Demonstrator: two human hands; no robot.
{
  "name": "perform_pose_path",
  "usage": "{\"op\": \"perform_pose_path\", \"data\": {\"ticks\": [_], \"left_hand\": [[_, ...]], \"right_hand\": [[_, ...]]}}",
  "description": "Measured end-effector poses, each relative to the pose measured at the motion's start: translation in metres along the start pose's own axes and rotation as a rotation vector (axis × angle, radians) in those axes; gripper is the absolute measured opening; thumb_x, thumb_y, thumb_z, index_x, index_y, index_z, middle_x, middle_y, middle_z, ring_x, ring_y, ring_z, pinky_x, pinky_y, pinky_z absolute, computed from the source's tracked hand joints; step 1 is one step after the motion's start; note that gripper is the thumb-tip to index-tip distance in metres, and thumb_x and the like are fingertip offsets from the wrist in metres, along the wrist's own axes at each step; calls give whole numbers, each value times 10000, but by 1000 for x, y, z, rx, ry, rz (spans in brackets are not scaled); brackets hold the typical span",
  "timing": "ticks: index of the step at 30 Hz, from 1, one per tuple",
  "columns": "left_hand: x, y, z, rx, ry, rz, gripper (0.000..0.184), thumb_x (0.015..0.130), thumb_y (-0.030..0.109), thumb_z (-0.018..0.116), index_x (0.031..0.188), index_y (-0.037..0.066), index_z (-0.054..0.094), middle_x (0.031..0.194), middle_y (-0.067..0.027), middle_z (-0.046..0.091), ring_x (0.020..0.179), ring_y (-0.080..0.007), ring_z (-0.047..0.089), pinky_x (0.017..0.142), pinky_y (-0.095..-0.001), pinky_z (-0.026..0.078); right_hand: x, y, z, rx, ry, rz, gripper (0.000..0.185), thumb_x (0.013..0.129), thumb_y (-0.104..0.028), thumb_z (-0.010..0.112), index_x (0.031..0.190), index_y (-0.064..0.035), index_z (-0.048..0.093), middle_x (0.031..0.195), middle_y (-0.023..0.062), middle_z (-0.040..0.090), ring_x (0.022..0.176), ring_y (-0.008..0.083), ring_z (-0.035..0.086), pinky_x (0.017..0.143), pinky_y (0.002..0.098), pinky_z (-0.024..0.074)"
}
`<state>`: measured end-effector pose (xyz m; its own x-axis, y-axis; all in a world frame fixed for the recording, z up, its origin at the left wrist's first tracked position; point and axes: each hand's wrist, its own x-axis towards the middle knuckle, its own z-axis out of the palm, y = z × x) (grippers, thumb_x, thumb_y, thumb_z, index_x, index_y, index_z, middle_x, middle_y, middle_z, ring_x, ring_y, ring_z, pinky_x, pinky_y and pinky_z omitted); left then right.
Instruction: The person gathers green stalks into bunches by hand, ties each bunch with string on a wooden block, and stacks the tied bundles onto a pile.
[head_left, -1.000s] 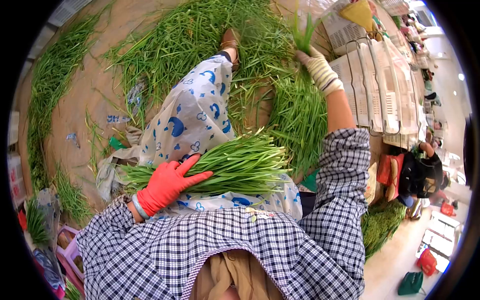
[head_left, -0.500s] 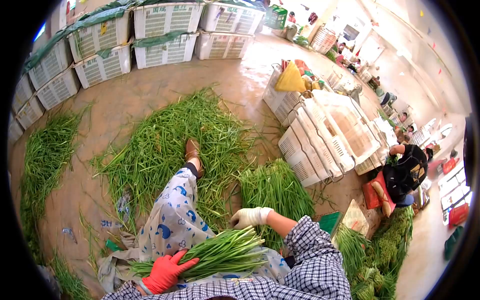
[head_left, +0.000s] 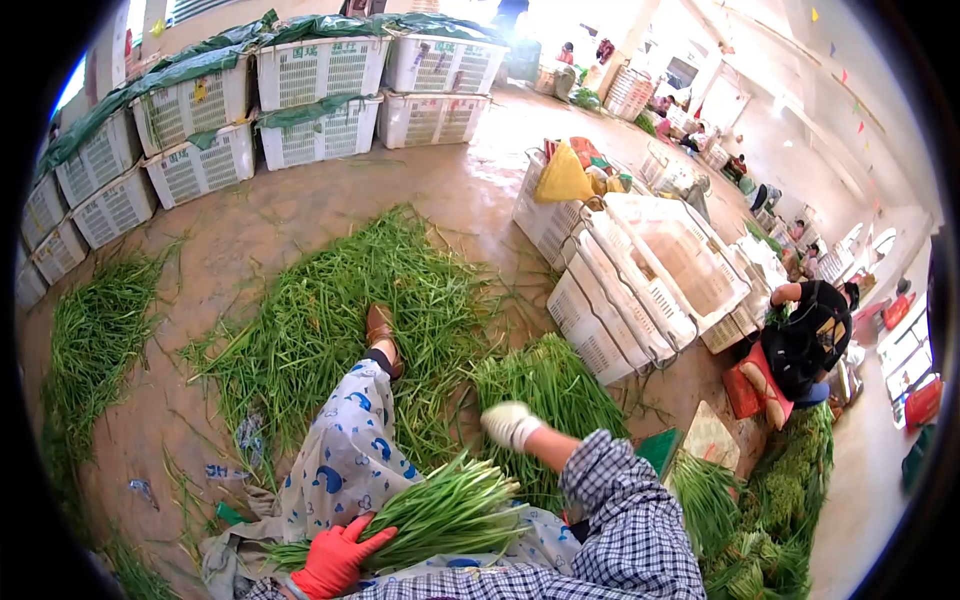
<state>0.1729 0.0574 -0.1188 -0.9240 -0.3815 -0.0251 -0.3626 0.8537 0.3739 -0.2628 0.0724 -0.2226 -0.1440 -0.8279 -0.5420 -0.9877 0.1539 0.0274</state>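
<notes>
Across my lap lies a bunch of chives (head_left: 445, 515), pale stem ends pointing right. My left hand (head_left: 338, 560), in a red glove, grips it from the left, thumb and finger spread over the stalks. My right hand (head_left: 510, 425), in a whitish glove, is smeared by motion and hovers over the near edge of a chive pile (head_left: 555, 390); its fingers cannot be made out. A plastic apron with blue prints (head_left: 335, 450) covers my leg.
Loose green leaves (head_left: 350, 290) cover the floor around my foot. Stacked white crates (head_left: 320, 75) stand at the back left, more crates (head_left: 625, 290) at the right. A person in black (head_left: 810, 340) sits at the far right by bundled greens (head_left: 775, 500).
My right hand has moved right and slightly up, away from the bunch on my lap. My left hand stays on the chives, shifted slightly right. The whole view has tilted a little.
</notes>
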Motion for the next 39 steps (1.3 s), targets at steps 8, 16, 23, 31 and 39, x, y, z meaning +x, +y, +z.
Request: {"op": "perform_pose_path", "data": {"ticks": [8, 16, 23, 31, 39], "left_hand": [[3, -17, 10, -527, 85, -101, 811, 648, 55, 704, 1392, 236, 438, 1340, -68, 528, 960, -256, 533, 833, -367, 454], [-8, -15, -6, -1683, -455, -581, 841, 649, -48, 724, 1423, 44, 407, 1330, -76, 549, 1236, -183, 496, 1050, -334, 385], [-24, -15, 21, -1846, -469, -894, 457, 689, 71, 704, 1131, 7, 607, 855, -106, 661, 708, -168, 608, 645, -264, 484], [-32, -12, 19, -1799, -336, -893, 541, 678, 65, 707, 1200, 22, 571, 935, -82, 663, 775, -159, 609, 674, -267, 488], [-17, -1, 15, -1775, -282, -872, 642, 656, 0, 712, 1276, 40, 549, 1038, -68, 659, 875, -152, 621, 755, -276, 509]], "right_hand": [[-16, 31, -123, 834, 360, -137, 628, 906, -259, 578, 1452, -69, 333, 1389, 186, 469, 1256, 358, 481, 1084, 422, 363], [-52, -32, 14, 2513, -677, -375, 701, 955, -587, 404, 1402, -47, 427, 1315, 104, 548, 1156, 218, 545, 1010, 386, 428], [-86, -62, -31, 1803, -123, 23, 574, 891, -212, 633, 1400, -23, 450, 831, -13, 622, 726, 57, 569, 608, 224, 462], [-20, 3, -43, 1773, 338, 484, 443, 890, -310, 662, 1207, -11, 588, 735, 42, 582, 530, 144, 504, 436, 306, 417], [-126, -41, -141, 1223, 708, -150, 208, 925, -179, 587, 1074, -78, 691, 827, 22, 670, 553, 56, 483, 497, 189, 385]]}}
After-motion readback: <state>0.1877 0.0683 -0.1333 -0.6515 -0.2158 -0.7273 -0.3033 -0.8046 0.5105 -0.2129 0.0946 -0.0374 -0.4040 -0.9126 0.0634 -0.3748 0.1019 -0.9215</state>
